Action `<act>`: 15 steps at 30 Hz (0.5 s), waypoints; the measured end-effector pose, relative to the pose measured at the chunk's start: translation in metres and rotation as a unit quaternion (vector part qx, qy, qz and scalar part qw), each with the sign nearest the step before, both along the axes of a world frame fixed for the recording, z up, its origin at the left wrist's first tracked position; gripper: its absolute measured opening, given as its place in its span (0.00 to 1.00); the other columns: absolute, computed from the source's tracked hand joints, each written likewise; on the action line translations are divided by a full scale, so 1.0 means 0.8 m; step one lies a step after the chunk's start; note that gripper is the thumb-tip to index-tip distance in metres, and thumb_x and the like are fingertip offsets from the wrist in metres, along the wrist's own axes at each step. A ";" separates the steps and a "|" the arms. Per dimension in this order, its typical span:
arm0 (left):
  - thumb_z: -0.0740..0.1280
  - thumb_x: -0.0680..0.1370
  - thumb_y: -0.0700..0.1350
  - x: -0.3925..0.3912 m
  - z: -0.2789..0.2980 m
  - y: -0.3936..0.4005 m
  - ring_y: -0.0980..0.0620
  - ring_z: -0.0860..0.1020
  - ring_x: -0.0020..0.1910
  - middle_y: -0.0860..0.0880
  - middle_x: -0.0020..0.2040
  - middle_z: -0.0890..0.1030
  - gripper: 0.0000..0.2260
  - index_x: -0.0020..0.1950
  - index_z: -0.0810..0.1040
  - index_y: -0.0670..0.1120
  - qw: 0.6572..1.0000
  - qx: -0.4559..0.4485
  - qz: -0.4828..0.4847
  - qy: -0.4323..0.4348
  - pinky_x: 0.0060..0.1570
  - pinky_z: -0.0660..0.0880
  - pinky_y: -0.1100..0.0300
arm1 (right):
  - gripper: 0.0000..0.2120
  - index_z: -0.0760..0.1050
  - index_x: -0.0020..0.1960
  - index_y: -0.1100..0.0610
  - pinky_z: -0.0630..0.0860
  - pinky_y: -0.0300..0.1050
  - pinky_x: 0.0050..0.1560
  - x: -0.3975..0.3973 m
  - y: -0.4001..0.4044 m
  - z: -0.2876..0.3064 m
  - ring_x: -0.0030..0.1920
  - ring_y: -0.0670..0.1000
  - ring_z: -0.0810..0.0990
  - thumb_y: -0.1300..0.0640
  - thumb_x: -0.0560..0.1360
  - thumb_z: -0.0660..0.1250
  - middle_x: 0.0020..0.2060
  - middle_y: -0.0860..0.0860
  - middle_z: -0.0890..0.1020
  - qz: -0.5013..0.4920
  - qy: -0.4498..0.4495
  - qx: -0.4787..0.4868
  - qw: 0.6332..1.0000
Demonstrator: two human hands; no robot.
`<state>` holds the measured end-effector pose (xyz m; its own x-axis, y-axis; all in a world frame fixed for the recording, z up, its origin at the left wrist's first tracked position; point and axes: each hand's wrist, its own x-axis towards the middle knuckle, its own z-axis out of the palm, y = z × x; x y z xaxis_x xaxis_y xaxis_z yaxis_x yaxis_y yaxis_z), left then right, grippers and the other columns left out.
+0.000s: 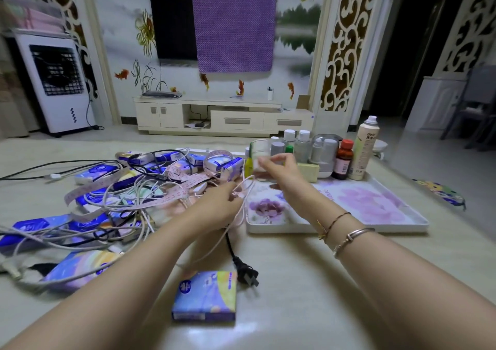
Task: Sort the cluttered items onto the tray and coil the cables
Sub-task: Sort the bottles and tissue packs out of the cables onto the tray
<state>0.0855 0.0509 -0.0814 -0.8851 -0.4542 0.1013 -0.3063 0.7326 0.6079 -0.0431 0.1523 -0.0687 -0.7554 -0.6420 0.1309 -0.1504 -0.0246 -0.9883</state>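
Note:
My left hand pinches a thin pink cable at the edge of a tangle of white and black cables; the cable loops up beside the tray's left rim. A white tray with purple flower print lies to the right. My right hand hovers over the tray's back left corner next to a white jar, fingers loosely curved with nothing seen in them. A pink measuring tape winds through the pile. Several blue tissue packs lie among the cables, and one tissue pack lies close to me.
Bottles stand along the tray's back edge, among them a tall spray can and a brown bottle. A black plug lies beside the near tissue pack. A TV cabinet and an air cooler stand at the far wall.

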 end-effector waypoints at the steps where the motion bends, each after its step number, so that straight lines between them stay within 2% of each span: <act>1: 0.58 0.80 0.45 0.000 -0.001 0.004 0.48 0.76 0.54 0.50 0.52 0.79 0.13 0.63 0.73 0.45 1.000 0.022 -0.012 0.004 0.50 0.69 0.59 | 0.13 0.64 0.55 0.54 0.72 0.38 0.42 -0.007 0.006 0.000 0.46 0.49 0.79 0.53 0.77 0.66 0.53 0.55 0.80 -0.035 0.013 -0.013 0.999; 3: 0.56 0.81 0.48 -0.007 0.002 0.012 0.50 0.74 0.53 0.53 0.50 0.76 0.14 0.63 0.74 0.47 0.999 0.046 -0.022 0.011 0.52 0.69 0.59 | 0.14 0.68 0.59 0.56 0.72 0.39 0.47 -0.028 0.024 -0.005 0.49 0.49 0.76 0.53 0.77 0.66 0.51 0.52 0.78 -0.102 0.131 0.048 0.985; 5: 0.53 0.81 0.51 -0.018 0.005 0.014 0.49 0.72 0.51 0.51 0.51 0.75 0.17 0.61 0.76 0.46 0.999 0.040 -0.018 0.015 0.50 0.70 0.56 | 0.12 0.72 0.56 0.57 0.70 0.45 0.48 -0.055 0.043 -0.013 0.51 0.52 0.75 0.54 0.76 0.65 0.50 0.52 0.77 -0.150 0.290 0.146 0.934; 7: 0.51 0.82 0.54 -0.028 0.007 0.008 0.46 0.73 0.55 0.46 0.60 0.75 0.20 0.59 0.77 0.44 1.000 0.010 0.002 0.011 0.50 0.70 0.55 | 0.10 0.72 0.55 0.57 0.68 0.48 0.47 -0.076 0.055 -0.021 0.52 0.54 0.74 0.53 0.76 0.64 0.50 0.53 0.77 -0.160 0.394 0.210 0.880; 8: 0.50 0.82 0.53 -0.031 0.007 0.005 0.44 0.74 0.56 0.42 0.63 0.74 0.20 0.56 0.76 0.42 1.000 -0.020 0.015 0.002 0.50 0.68 0.55 | 0.11 0.71 0.55 0.57 0.68 0.49 0.48 -0.083 0.058 -0.025 0.53 0.55 0.73 0.53 0.76 0.64 0.50 0.53 0.77 -0.153 0.418 0.232 0.865; 10: 0.48 0.83 0.49 -0.036 0.006 -0.006 0.42 0.74 0.54 0.38 0.62 0.75 0.17 0.53 0.73 0.41 0.994 -0.105 0.035 -0.025 0.48 0.67 0.55 | 0.13 0.69 0.57 0.56 0.67 0.50 0.50 -0.092 0.059 -0.028 0.56 0.55 0.73 0.52 0.76 0.63 0.53 0.53 0.76 -0.124 0.434 0.261 0.853; 13: 0.53 0.81 0.44 -0.041 0.000 -0.022 0.39 0.75 0.52 0.37 0.55 0.77 0.13 0.62 0.67 0.39 0.975 -0.206 0.067 -0.054 0.49 0.71 0.53 | 0.16 0.67 0.62 0.56 0.65 0.49 0.52 -0.097 0.058 -0.034 0.58 0.54 0.72 0.51 0.77 0.61 0.55 0.52 0.73 -0.084 0.421 0.287 0.856; 15: 0.54 0.80 0.41 -0.047 -0.008 -0.027 0.38 0.74 0.53 0.39 0.54 0.77 0.14 0.65 0.64 0.41 0.939 -0.327 0.064 -0.083 0.52 0.70 0.52 | 0.18 0.65 0.64 0.57 0.64 0.49 0.53 -0.099 0.056 -0.037 0.59 0.55 0.71 0.51 0.78 0.60 0.56 0.52 0.73 -0.078 0.415 0.296 0.857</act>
